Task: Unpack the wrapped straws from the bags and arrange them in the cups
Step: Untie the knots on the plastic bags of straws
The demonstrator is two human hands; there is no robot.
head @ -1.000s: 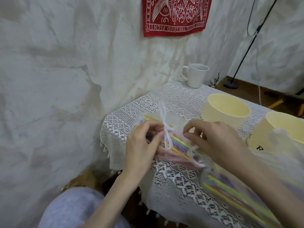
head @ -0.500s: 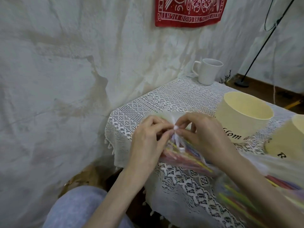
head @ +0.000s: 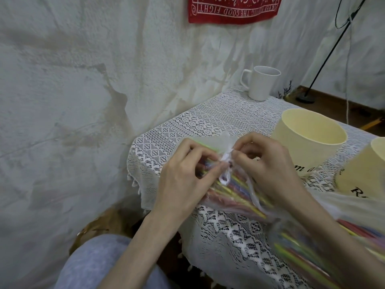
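Note:
A sheer bag of coloured wrapped straws (head: 235, 192) lies on the lace-covered table (head: 210, 117), tied near its top with a white ribbon (head: 226, 163). My left hand (head: 185, 176) grips the bag's neck just left of the tie. My right hand (head: 268, 170) pinches the ribbon at the knot from the right. A second bag of straws (head: 325, 245), blurred, lies nearer me at lower right. Two cream cups stand to the right: one (head: 308, 140) behind my right hand, the other (head: 366, 174) cut by the frame edge.
A white mug (head: 262, 83) stands at the table's far corner by the draped white wall. A black stand (head: 306, 99) with a cable rises from the wooden floor at the back right. My knee in grey fabric (head: 100, 261) is below the table's near edge.
Both hands have stayed on the bag's tie, the right one moving from the loose ribbon end to the knot. The ribbon loop now hangs down lower. The camera view has shifted left.

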